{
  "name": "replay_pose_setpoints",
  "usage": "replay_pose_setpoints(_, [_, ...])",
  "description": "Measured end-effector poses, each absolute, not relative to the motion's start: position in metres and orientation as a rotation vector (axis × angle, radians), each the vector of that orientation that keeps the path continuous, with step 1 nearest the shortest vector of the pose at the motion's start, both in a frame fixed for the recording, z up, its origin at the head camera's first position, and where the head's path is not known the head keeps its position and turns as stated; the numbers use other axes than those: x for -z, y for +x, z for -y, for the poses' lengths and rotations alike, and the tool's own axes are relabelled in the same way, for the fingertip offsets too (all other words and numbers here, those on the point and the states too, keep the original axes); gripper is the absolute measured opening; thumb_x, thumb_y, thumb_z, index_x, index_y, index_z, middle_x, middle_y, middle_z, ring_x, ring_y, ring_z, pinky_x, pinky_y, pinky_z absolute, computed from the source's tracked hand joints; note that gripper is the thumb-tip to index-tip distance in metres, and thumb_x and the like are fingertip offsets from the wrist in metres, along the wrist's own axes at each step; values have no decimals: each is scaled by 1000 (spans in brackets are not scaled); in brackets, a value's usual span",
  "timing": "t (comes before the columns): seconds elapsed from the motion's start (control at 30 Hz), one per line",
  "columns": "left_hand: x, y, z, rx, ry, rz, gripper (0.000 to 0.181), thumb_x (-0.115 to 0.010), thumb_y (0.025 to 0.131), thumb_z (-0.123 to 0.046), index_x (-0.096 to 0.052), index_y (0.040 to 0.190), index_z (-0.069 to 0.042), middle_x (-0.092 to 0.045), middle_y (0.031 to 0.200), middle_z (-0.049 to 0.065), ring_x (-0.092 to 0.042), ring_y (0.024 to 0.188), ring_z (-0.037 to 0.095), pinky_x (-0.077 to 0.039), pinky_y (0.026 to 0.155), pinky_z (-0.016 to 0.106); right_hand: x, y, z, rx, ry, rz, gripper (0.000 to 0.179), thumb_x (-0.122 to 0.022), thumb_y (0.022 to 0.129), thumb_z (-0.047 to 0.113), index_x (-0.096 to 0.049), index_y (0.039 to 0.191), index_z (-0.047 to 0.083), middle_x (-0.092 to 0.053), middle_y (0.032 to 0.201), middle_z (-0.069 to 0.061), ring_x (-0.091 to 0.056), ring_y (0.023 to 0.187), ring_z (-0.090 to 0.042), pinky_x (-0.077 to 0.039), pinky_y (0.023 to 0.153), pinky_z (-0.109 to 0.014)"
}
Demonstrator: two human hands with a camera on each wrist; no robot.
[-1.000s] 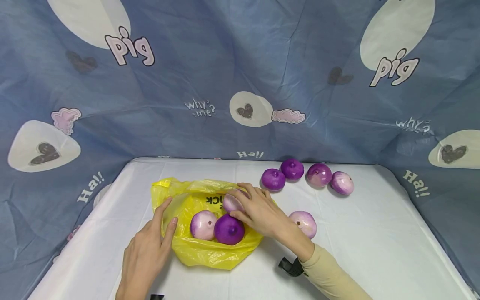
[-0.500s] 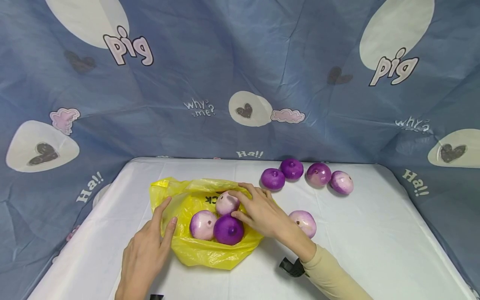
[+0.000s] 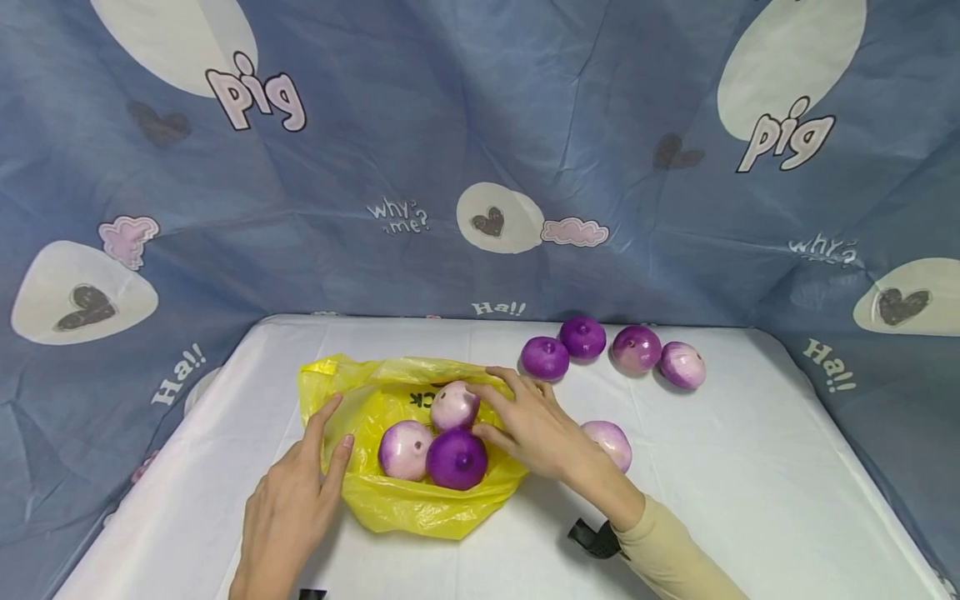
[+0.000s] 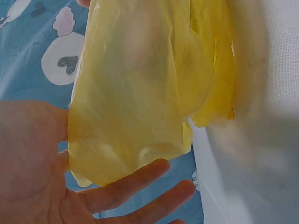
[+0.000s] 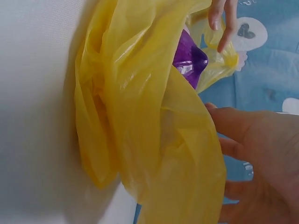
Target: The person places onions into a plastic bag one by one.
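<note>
A yellow plastic bag [image 3: 416,512] lies with its mouth held wide on the table. Inside sit two pale purple-and-white onions [image 3: 405,450] and a dark purple onion [image 3: 459,467], close together. My left hand [image 3: 288,500] is at the bag's left rim, thumb and index finger spread, with the film against its fingers [image 4: 126,186] in the left wrist view. At the right rim is my right hand [image 3: 536,429], fingers extended over the edge beside the rear pale onion [image 3: 452,406]. The bag's film hides part of both hands in the wrist views.
Several purple onions [image 3: 637,349] stand along the back right of the white table [image 3: 750,483]. Another pale onion [image 3: 611,443] lies just beyond my right wrist, partly covered by it. A blue printed cloth [image 3: 420,275] hangs behind the table.
The rear pale onion has shifted left and come to rest behind the other two. My right hand has let go of it and drawn slightly right. The left hand stays in place.
</note>
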State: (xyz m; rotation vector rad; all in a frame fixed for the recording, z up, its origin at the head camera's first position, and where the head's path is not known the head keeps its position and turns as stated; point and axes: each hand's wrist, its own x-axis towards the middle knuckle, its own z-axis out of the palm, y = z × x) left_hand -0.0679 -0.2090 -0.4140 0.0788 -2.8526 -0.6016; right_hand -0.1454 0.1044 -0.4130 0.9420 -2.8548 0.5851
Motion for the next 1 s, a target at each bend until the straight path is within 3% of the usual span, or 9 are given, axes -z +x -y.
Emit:
replay_pose_setpoints(0.7, [416,-68,209,610,76,2857,57,-53,113,-45,-36,167,-36,-78,106,23,-74,84,48,-51,59,57,407,-131,-129,-540,876,2858,55,-69,106,41,-54,156,25,-50,163,-19,-49,153,-37,-41,117,-70])
replay_pose_setpoints(1.0, [415,-69,208,606,83,2867,57,-52,113,-46,-36,167,-36,-77,108,24,-75,84,48,-51,58,57,411,-125,-145,-496,851,2831,55,-71,105,40,-56,154,20,-47,166,-18,-51,151,-41,-42,116,-69])
